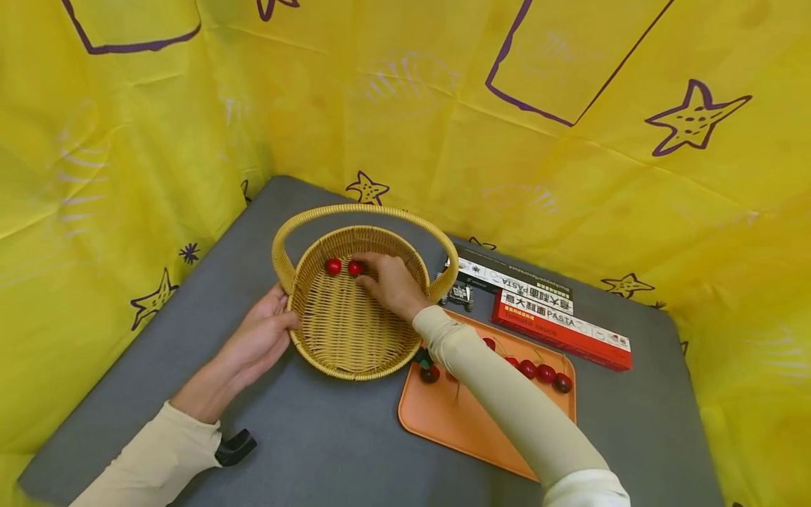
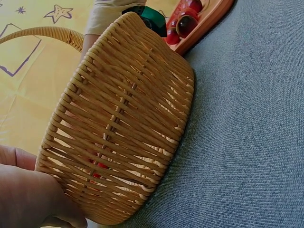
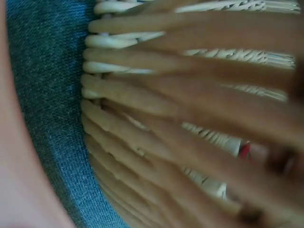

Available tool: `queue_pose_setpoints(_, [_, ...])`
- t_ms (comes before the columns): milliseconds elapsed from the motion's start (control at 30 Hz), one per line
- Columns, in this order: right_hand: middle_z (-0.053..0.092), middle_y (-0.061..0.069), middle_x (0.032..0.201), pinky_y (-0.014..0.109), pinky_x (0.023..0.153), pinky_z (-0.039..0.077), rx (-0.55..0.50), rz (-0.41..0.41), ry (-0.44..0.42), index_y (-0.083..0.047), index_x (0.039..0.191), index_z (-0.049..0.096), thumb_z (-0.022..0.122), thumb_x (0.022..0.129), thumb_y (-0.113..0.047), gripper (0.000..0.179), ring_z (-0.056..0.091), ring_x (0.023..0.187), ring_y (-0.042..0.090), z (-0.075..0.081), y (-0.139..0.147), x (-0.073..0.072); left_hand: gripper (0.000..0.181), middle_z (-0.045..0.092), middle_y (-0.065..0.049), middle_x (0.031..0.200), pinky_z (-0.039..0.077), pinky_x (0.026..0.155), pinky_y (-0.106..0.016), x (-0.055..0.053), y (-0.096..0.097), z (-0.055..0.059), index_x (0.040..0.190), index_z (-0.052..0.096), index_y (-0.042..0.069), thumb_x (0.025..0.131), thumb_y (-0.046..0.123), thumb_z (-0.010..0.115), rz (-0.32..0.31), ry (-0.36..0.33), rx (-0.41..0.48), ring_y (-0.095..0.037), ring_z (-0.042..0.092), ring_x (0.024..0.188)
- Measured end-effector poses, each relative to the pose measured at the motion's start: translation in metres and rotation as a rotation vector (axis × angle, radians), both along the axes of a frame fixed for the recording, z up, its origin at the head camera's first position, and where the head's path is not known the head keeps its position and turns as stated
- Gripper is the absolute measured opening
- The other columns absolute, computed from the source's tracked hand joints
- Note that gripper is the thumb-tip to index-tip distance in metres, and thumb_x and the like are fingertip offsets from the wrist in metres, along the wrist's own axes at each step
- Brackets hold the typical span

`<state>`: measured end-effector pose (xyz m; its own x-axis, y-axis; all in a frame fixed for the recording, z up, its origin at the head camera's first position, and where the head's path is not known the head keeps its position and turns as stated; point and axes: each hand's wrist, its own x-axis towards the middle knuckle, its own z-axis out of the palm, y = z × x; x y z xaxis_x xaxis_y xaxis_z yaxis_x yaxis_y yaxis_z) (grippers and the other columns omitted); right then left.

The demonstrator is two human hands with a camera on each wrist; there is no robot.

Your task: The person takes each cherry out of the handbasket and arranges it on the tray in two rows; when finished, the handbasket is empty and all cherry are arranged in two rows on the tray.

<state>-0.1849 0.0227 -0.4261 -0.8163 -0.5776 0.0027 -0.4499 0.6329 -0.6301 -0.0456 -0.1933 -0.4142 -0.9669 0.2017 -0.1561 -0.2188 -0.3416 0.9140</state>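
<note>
A round woven basket [image 1: 355, 375] with an arched handle stands on the grey table. My left hand [image 1: 258, 338] grips its left rim, thumb over the edge; the left wrist view shows that hand [image 2: 35, 194] at the basket's woven wall [image 2: 118, 118]. Inside the basket, my right hand [image 1: 393, 285] pinches a red cherry [image 1: 355, 268] between thumb and fingers, low near the far wall. Another red cherry [image 1: 333, 267] lies just left of it. Through gaps in the weave, the right wrist view shows a blurred bit of red cherry [image 3: 244, 150].
An orange tray [image 1: 456, 436] holding several cherries [image 1: 545, 373] lies right of the basket, partly under my right sleeve. Behind it are a red pasta box [image 1: 560, 331], a dark pasta box [image 1: 507, 266] and a small dark item [image 1: 460, 296]. Yellow cloth [image 1: 405, 120] encloses the table.
</note>
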Motion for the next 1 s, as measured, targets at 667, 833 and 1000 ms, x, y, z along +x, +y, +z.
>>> queue_pose_setpoints(667, [0.078, 0.001, 0.122, 0.022, 0.091, 0.057, -0.07, 0.043, 0.0, -0.011, 0.125, 0.078, 0.079, 0.095, -0.016, 0.03, 0.074, 0.111, 0.013, -0.0033, 0.0013, 0.0011, 0.095, -0.004, -0.013, 0.177, -0.002, 0.129, -0.049, 0.0006, -0.0002, -0.0011, 0.168, -0.012, 0.009, 0.089, -0.022, 0.032, 0.006, 0.011, 0.009, -0.025, -0.005, 0.161])
queue_pose_setpoints(833, [0.077, 0.002, 0.123, 0.02, 0.095, 0.055, -0.099, 0.078, -0.057, -0.009, 0.126, 0.076, 0.078, 0.096, -0.013, 0.03, 0.072, 0.115, 0.013, -0.0042, -0.0002, 0.0015, 0.095, -0.004, -0.013, 0.177, -0.001, 0.129, -0.049, 0.0005, -0.0001, -0.0014, 0.168, -0.012, 0.008, 0.089, -0.022, 0.032, 0.008, 0.012, 0.011, -0.026, -0.004, 0.161])
queue_pose_setpoints(1000, [0.077, 0.006, 0.121, 0.022, 0.094, 0.057, -0.156, 0.123, -0.112, -0.006, 0.126, 0.074, 0.077, 0.096, -0.007, 0.029, 0.073, 0.115, 0.015, -0.0033, -0.0017, 0.0028, 0.095, -0.003, -0.014, 0.177, 0.0, 0.129, -0.049, 0.0001, 0.0006, -0.0012, 0.168, -0.012, 0.007, 0.089, -0.022, 0.032, 0.01, 0.008, 0.007, -0.026, -0.003, 0.161])
